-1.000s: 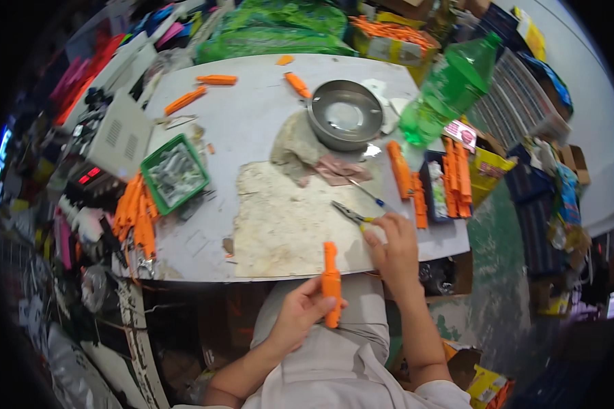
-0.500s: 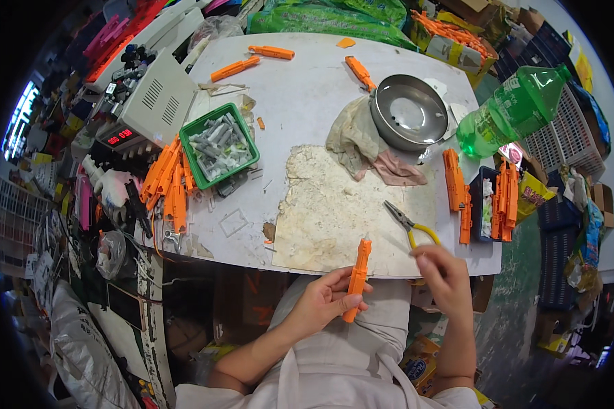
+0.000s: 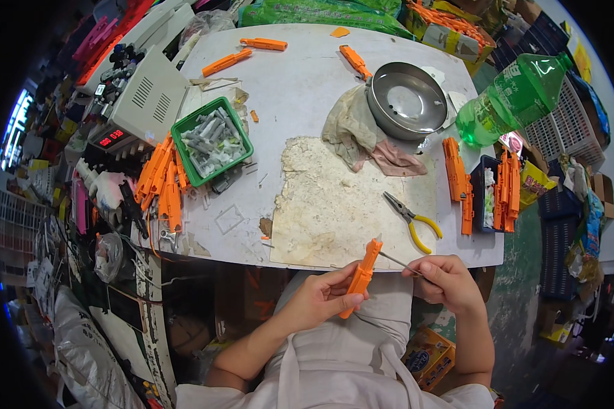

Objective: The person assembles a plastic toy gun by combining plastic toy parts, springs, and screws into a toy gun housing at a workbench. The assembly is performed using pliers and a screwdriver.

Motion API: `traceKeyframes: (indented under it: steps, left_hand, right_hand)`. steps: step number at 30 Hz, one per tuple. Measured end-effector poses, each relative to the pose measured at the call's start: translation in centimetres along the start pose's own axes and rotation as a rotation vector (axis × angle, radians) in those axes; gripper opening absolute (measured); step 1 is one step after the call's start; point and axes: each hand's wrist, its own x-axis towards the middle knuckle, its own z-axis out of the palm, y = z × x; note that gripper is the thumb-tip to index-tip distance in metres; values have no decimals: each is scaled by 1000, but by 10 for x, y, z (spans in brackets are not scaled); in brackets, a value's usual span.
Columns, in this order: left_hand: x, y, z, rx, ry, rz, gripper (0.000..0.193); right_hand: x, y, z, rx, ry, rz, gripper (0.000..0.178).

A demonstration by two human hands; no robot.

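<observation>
Orange everywhere on this bench, honestly. Far left: a pale boxy machine [image 3: 147, 95] with a red readout, then a heap of orange plastic pieces [image 3: 162, 180] spilling off the table [image 3: 300, 82] edge beside a green tray [image 3: 211, 142] of grey parts. Mid-table, a crusty worn patch, a crumpled rag [image 3: 358, 133], a steel bowl [image 3: 407, 100]. Yellow-handled pliers [image 3: 411, 219] lying flat just past the front edge, untouched.

Down front, over the lap: left hand [image 3: 317, 300] with fingers clamped round the lower half of an orange casing [image 3: 363, 273]. Long axis almost upright, leaning a bit right, top end poking up level with the table edge. Just to the right, right hand [image 3: 447, 281] curled shut, pinching a thin metal rod [image 3: 397, 262]. Rod pointing left and slightly up, tip right next to the casing's upper part; touching or not, can't tell. So casing sits left of the right fingers, rod crossing the gap nearly square to the casing's length.

Further right: more orange strips [image 3: 457, 174], a dark bin [image 3: 488, 194], a green bottle [image 3: 515, 99] tipped on its side.
</observation>
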Motion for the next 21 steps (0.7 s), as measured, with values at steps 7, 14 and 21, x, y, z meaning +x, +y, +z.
traceKeyframes:
  steps: [7,14,21]
  left_hand:
    - [2,14,-5,93,-8,-64,60]
    - [1,11,0,53,35,-1,60]
    - [5,15,1,29,38,43,63]
  right_hand:
    - [-4,17,13,-88,-13,-200,23]
    - [-20,5,31,-781,303,-632,15]
    - [-26,4,26,-383,84,-183,25]
